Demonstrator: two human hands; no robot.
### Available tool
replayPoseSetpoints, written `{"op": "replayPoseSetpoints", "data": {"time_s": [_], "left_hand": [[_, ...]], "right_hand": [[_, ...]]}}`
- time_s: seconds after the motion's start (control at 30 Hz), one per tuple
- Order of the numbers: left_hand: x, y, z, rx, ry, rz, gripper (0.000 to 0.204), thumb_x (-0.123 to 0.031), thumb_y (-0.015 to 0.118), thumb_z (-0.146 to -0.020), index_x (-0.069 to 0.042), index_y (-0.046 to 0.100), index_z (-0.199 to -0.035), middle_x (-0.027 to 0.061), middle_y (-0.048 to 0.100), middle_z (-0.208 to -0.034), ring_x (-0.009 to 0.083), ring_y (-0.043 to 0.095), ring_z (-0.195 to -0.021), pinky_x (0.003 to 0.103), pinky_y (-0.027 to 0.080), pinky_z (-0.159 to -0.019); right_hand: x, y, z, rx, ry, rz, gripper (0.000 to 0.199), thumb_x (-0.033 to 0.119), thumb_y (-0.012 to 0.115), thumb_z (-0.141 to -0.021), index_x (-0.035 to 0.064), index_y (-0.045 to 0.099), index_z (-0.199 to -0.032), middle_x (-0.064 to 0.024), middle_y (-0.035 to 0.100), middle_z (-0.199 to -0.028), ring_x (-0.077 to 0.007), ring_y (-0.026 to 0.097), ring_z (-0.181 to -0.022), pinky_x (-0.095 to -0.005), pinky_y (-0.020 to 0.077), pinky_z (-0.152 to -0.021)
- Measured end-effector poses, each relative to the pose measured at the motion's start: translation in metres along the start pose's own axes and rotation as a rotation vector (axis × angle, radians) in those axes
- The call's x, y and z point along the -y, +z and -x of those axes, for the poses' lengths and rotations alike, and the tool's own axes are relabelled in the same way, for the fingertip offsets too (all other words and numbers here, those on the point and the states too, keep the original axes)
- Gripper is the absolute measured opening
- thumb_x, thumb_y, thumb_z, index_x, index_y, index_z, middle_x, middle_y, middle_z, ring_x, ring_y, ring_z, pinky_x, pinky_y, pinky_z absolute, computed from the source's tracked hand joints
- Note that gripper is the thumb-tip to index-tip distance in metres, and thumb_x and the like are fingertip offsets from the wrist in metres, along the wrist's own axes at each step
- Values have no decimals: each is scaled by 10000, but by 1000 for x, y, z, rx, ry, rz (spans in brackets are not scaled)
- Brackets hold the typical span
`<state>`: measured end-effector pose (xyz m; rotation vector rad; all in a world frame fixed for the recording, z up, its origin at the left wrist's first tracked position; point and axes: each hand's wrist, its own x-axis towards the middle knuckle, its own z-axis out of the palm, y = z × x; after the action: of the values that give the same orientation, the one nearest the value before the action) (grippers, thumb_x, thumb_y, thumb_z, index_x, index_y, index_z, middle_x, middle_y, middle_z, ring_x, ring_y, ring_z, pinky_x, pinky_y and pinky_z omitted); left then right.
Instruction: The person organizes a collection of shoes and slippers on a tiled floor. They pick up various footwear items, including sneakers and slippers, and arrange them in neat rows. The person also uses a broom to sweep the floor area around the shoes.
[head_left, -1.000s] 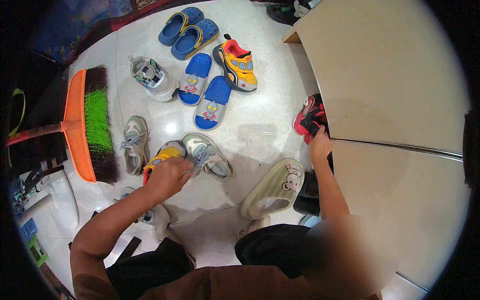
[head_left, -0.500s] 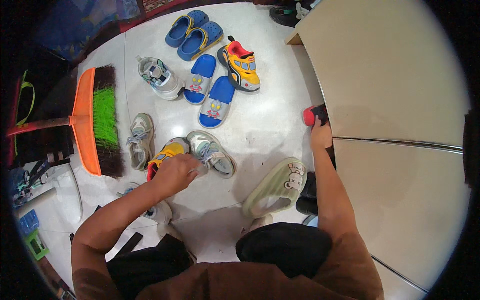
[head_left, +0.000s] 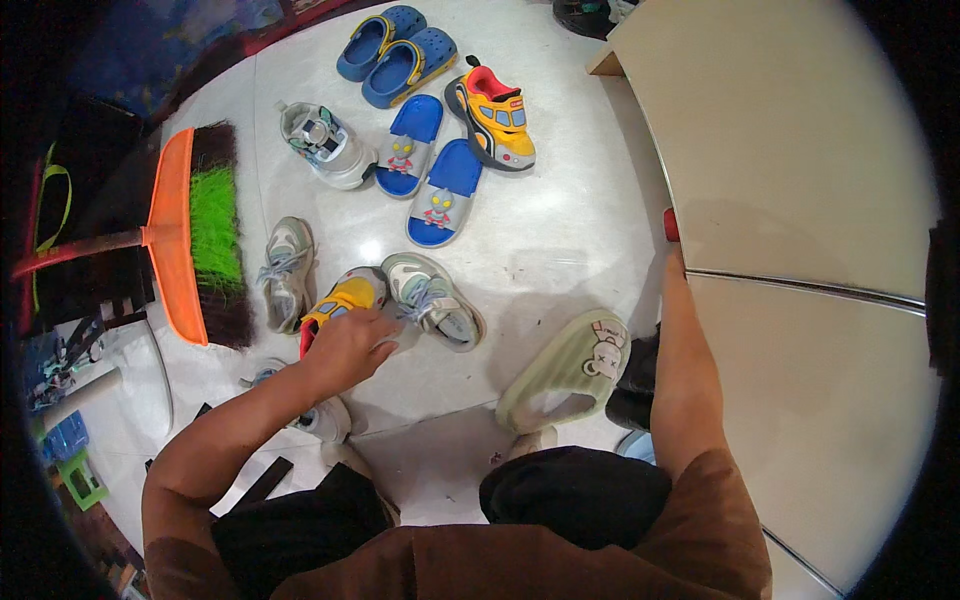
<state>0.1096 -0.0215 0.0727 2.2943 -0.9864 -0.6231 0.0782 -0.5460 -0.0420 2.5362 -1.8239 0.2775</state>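
- covering part of the near yellow shoe [head_left: 358, 290] from view, the left hand [head_left: 347, 352] has its back facing up, with the fingers bent and partly closed
- grip of the left hand: cannot be told; a pale, blurred item [head_left: 404, 334] shows beside the fingertips, and any contact with the shoe is hidden
- position of the near yellow shoe: on the floor [head_left: 570, 240], grey toe aimed far and right, between a left pale sneaker [head_left: 289, 272] and a right pale sneaker [head_left: 432, 305], just beside the latter
- right forearm [head_left: 690, 370]: extended along the beige cabinet [head_left: 790, 150]; the right hand is concealed at the cabinet edge, so its opening and grip cannot be told
- position of the red item [head_left: 671, 225]: at the cabinet edge, just past the far end of the right forearm; only a small part is visible
- near, right: a green slipper [head_left: 553, 362] with a cartoon figure on its strap, black footwear [head_left: 638, 385] just right of it
- far: two blue slides [head_left: 458, 165] between a white sneaker [head_left: 345, 160] on the left and a far yellow shoe [head_left: 503, 125] on the right
- farther: a pair of blue clogs [head_left: 418, 60] with yellow trim
- left: a broom [head_left: 172, 240] with an orange head, green and dark bristles facing right
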Motion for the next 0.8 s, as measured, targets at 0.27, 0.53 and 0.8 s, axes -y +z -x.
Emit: {"op": "replayPoseSetpoints", "data": {"time_s": [0.27,0.53,0.8], "left_hand": [[1,9,-1,37,-52,-13,205,-139,635,-724,-63,586,-907,123,582,-814,305,574,-780,404,470,-648],[-4,9,-12,83,-2,-42,237,-148,631,-735,-84,593,-960,129,594,-885,303,583,-828,382,492,-689],[-2,10,-4,108,-21,-23,218,-148,630,-738,-73,594,-939,120,598,-898,296,583,-837,390,488,-696]], "right_hand": [[-2,7,0,46,-22,-32,508,309,475,-831,84,380,-1277,-199,476,-1204,-367,476,-1079,-480,407,-860],[-19,-7,25,209,-92,-85,539,252,491,-821,79,333,-1307,-215,440,-1241,-378,437,-1125,-475,391,-886],[22,-49,58,256,-440,147,592,161,510,-795,111,286,-1341,-203,368,-1309,-405,386,-1172,-479,393,-893]]}}
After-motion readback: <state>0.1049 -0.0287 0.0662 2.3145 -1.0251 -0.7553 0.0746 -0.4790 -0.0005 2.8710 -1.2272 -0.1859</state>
